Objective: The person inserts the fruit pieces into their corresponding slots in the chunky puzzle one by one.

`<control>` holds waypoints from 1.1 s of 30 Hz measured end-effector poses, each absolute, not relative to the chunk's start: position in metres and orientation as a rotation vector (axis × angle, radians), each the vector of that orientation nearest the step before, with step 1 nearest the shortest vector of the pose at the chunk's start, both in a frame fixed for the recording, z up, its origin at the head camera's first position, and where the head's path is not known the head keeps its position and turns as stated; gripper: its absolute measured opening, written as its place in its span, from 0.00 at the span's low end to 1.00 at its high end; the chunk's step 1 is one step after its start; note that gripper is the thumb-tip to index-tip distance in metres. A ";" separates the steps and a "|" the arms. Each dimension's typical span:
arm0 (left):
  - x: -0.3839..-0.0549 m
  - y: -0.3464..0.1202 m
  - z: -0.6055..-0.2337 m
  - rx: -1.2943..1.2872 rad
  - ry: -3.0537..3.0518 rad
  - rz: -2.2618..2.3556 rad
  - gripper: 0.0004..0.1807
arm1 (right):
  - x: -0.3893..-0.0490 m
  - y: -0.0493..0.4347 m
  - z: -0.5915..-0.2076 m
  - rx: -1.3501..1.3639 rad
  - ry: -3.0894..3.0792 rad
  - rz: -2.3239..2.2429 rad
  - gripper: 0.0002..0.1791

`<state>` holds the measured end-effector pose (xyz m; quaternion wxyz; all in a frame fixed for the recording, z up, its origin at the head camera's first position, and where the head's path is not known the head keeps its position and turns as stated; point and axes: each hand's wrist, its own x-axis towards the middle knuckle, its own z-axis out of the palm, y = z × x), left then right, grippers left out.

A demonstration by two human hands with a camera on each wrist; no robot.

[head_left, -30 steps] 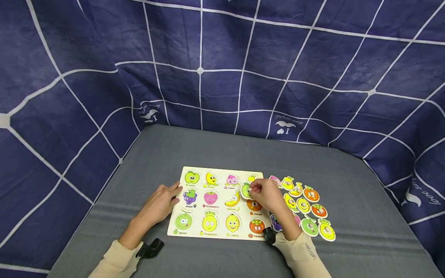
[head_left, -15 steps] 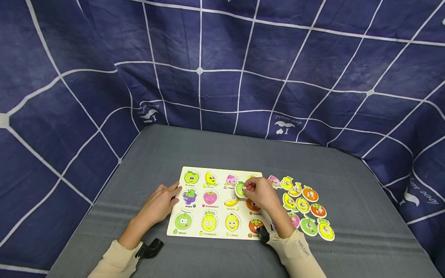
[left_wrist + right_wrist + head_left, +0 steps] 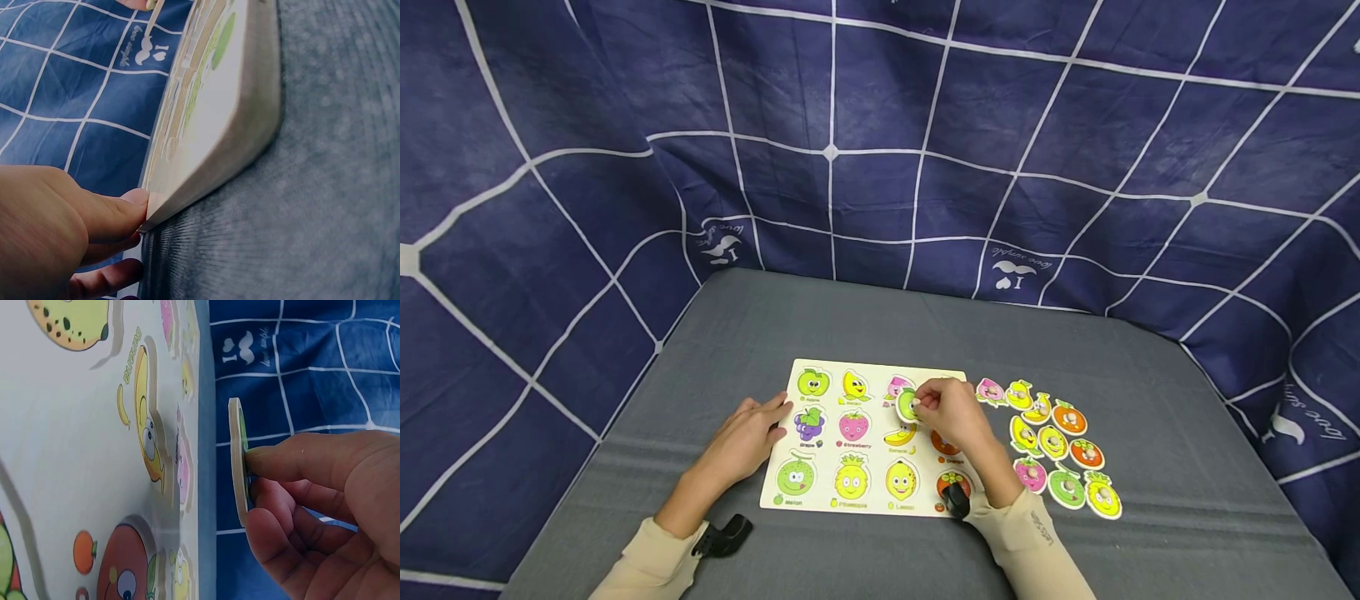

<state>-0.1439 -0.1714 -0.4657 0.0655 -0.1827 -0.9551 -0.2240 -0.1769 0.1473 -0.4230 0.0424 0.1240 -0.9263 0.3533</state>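
Green and round, the wooden fruit piece (image 3: 905,405) hangs above the cream rectangular board (image 3: 877,485), pinched in the right hand (image 3: 953,410), while the left hand (image 3: 747,435), fingers relaxed, touches the board's left edge, likely steadying it.

Grey table (image 3: 865,321), fabric top w/ faint creases across its front R part. Dk blue curtain (image 3: 880,100) hangs behind table's far edge & along its L and R sides, slightly wrinkled. White lines (image 3: 832,75) form a lg grid on it, w/ a pale diamond (image 3: 831,152) at one crossing above table's far edge. Moustache print no. 1 (image 3: 722,247) = by table's far L corner, no. 2 (image 3: 1012,268) = just behind far edge, R of ctr, w/ upside-down heart (image 3: 1003,283) & "love simple" txt; no. 3 (image 3: 1288,430) = off table's R side.
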 end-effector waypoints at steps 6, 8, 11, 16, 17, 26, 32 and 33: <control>-0.144 -0.172 -0.466 -0.547 -2.885 -0.679 0.22 | -0.180 0.142 -0.423 0.402 -2.813 1.069 0.05; -0.144 -0.172 -0.466 -0.548 -2.884 -0.678 0.22 | -0.180 0.139 -0.422 0.412 -2.808 1.071 0.05; -0.144 -0.172 -0.466 -0.548 -2.883 -0.675 0.22 | -0.182 0.137 -0.423 0.423 -2.808 1.078 0.05; -0.144 -0.172 -0.466 -0.551 -2.882 -0.673 0.23 | -0.183 0.135 -0.423 0.443 -2.809 1.087 0.04; -0.144 -0.172 -0.467 -0.550 -2.882 -0.674 0.22 | -0.184 0.134 -0.424 0.449 -2.809 1.079 0.04; -0.144 -0.172 -0.466 -0.553 -2.880 -0.666 0.22 | -0.188 0.128 -0.424 0.426 -2.809 1.062 0.03; -0.144 -0.172 -0.466 -0.556 -2.880 -0.675 0.23 | -0.191 0.122 -0.425 0.428 -2.809 1.078 0.04; -0.144 -0.172 -0.467 -0.557 -2.878 -0.677 0.23 | -0.191 0.122 -0.425 0.428 -2.807 1.080 0.04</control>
